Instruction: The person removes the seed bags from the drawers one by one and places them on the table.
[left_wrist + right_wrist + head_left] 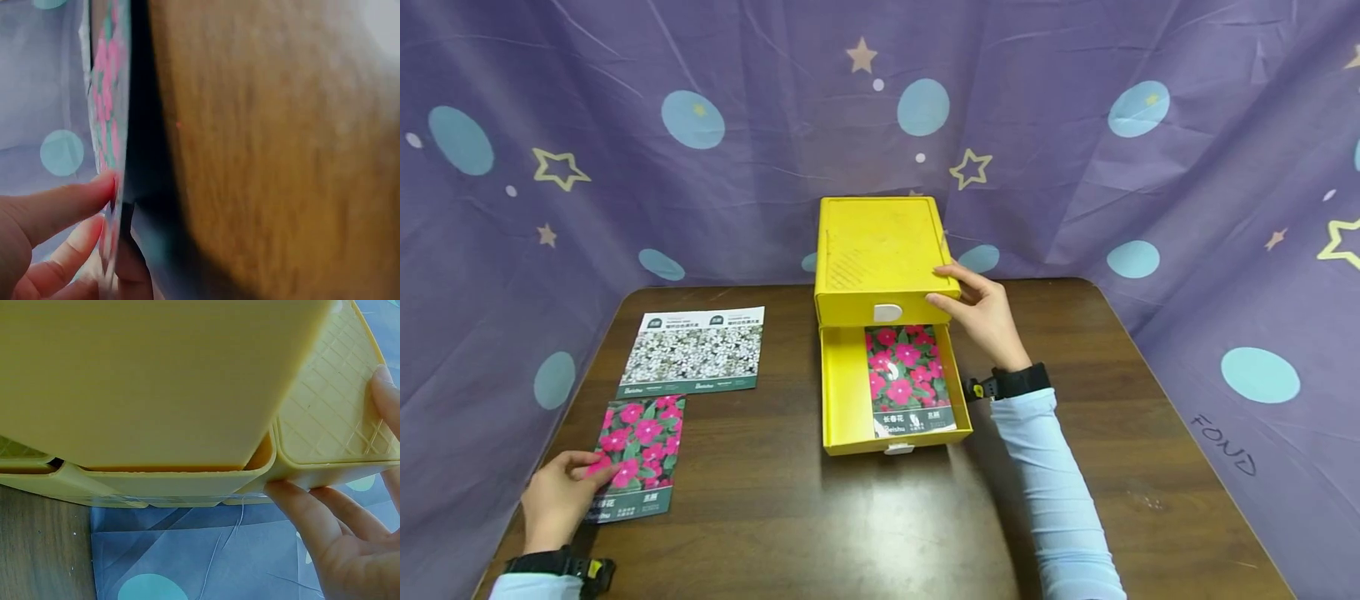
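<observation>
The dark wooden table (850, 517) carries a yellow plastic drawer box (880, 250), its lower drawer (846, 392) pulled out toward us with a pink-flower seed packet (910, 379) lying flat inside, long axis front to back, its label strip with Chinese characters at the near end. The right hand (981, 308) grips the box's top right corner. At the table's left lie white-flower seed packets (694, 350). Nearer, a second pink-flower packet (638, 454) lies lengthwise, and the left hand (559, 496) pinches its near left edge.
</observation>
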The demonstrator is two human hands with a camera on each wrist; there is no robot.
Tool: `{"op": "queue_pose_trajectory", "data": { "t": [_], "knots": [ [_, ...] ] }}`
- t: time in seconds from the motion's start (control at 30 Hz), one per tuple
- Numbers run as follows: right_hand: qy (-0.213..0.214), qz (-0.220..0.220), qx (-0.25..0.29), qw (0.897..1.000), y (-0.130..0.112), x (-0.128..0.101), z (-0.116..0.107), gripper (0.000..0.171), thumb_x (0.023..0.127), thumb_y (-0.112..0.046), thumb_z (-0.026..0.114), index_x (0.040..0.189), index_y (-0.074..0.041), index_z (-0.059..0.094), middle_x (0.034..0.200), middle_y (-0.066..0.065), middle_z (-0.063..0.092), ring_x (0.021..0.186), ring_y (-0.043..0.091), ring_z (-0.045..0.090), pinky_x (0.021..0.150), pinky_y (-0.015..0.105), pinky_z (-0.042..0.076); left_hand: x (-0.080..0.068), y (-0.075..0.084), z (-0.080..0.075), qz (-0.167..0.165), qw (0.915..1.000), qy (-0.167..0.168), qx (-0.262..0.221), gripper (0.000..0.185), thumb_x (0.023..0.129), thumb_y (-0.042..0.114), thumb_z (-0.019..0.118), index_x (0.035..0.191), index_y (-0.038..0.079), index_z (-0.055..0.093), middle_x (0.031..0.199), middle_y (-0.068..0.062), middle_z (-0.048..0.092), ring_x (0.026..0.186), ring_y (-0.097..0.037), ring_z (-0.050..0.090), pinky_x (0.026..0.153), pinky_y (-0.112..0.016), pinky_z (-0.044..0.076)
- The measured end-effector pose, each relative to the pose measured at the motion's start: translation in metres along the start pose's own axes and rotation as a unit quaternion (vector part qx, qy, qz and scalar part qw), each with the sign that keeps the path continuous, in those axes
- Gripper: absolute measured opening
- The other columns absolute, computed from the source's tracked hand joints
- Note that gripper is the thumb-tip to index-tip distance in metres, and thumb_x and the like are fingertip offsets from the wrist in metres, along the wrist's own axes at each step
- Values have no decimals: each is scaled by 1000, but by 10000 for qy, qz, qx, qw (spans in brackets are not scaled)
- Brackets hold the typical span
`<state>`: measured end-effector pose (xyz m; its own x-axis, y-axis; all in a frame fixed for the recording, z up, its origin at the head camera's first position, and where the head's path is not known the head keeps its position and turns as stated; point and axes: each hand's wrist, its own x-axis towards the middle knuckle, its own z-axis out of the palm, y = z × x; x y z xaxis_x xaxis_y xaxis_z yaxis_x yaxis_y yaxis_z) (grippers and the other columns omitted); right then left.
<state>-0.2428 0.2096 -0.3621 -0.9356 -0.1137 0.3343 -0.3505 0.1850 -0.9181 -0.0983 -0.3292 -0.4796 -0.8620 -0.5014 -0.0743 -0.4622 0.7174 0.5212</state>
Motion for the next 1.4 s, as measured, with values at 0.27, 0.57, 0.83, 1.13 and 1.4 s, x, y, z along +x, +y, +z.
{"op": "queue_pose_trajectory", "data": {
  "t": [0.27, 0.57, 0.83, 1.13, 1.4],
  "knots": [
    [14, -8, -12, 10000, -1, 0, 0, 41, 81, -9, 71, 120, 0, 60, 138, 12, 45, 125, 15, 44, 97, 38, 41, 3, 9, 7, 173, 9993, 109, 305, 53, 76, 12, 73, 113, -14, 47, 87, -30, 54, 77, -40, 49, 78, -53, 28],
    [22, 5, 55, 10000, -1, -1, -1, 41, 81, -8, 71, 120, 0, 60, 139, 13, 43, 124, 17, 45, 98, 40, 40, 2, 16, 5, -318, 9946, -427, 891, 57, 80, 25, 71, 118, -10, 47, 103, -32, 51, 94, -46, 47, 68, -55, 40],
    [26, -48, 62, 10000, 0, -1, 0, 41, 81, -9, 71, 120, -1, 60, 139, 12, 44, 124, 18, 45, 95, 33, 43, 4, 22, 4, -701, 9857, -907, 1233, 65, 84, 36, 67, 126, -7, 42, 115, -33, 40, 105, -50, 40, 72, -60, 40],
    [-19, -86, 30, 10000, 0, -2, 1, 41, 81, -9, 71, 120, -2, 60, 138, 11, 45, 121, 18, 49, 91, 29, 46, -24, 80, 1, 1211, 9912, 253, -472, 34, 87, 19, 63, 110, -6, 61, 91, -22, 64, 80, -28, 60, 67, -38, 45],
    [12, -60, -28, 10000, -1, -1, 0, 41, 82, -9, 71, 120, -1, 60, 139, 12, 44, 123, 18, 46, 95, 32, 43, -67, 186, 5, 1720, 7506, -3802, -5123, 38, 97, 7, 48, 127, -16, 41, 120, -20, 57, 109, -32, 56, 93, -40, 43]
  ]
}}
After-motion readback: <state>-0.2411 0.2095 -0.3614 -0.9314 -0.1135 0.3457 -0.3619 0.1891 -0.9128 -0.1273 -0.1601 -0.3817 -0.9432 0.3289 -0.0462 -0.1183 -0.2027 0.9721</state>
